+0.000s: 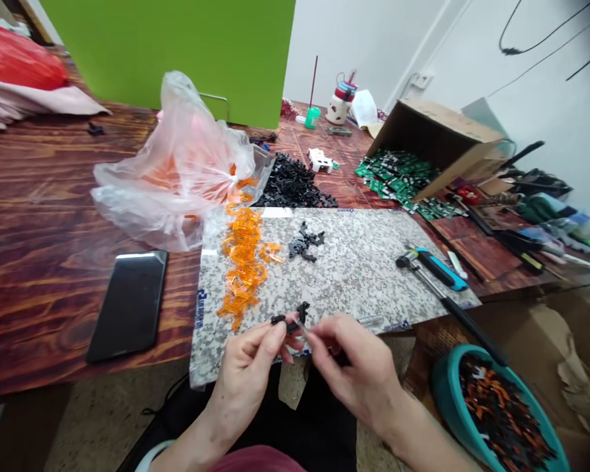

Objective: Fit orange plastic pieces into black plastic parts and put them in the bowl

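Near the front edge of the speckled board [344,262], my left hand [250,364] pinches a small black plastic part [302,311] between thumb and fingers. My right hand [356,367] is closed beside it, with a thin, light-coloured piece [301,325] at its fingertips, against the black part. That piece is too small to name. Several matching black parts [305,242] lie in a loose group farther up the board. To their left runs a heap of orange translucent plastic parts [243,262].
A clear plastic bag [177,177] and a pile of black parts [295,183] lie behind the board. A tablet [128,305] is at left. A hammer [452,308] and blue-black cutter [441,269] lie right. A tipped carton [442,137] spills green circuit boards [398,174]; a teal basin [445,387] stands below.
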Demonstrator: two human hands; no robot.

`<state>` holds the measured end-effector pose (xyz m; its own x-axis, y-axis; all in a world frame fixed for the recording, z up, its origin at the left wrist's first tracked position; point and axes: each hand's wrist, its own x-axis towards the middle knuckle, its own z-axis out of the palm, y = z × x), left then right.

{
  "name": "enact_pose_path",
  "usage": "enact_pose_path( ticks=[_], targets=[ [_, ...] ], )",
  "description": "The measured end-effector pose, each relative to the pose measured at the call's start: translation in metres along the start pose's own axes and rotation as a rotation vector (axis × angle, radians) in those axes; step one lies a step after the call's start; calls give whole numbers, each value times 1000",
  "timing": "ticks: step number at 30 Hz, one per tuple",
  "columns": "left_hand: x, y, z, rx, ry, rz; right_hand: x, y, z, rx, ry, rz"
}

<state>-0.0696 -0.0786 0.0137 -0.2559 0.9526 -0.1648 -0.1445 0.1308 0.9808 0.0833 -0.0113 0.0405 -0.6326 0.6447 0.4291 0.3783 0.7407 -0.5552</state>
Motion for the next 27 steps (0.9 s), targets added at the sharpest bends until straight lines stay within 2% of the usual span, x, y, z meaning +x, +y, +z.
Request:
enact_pose_path(
  ticks=[2, 5, 27],
  targets=[
    [-1, 1, -1, 44, -3, 18, -4, -10, 10, 47, -3, -29],
    [-2, 1, -3, 69, -13, 21, -5, -9, 17, 47, 3, -23],
    [-2, 1, -1, 72, -42, 14, -9, -4, 14, -28, -86, -75]
  ],
)
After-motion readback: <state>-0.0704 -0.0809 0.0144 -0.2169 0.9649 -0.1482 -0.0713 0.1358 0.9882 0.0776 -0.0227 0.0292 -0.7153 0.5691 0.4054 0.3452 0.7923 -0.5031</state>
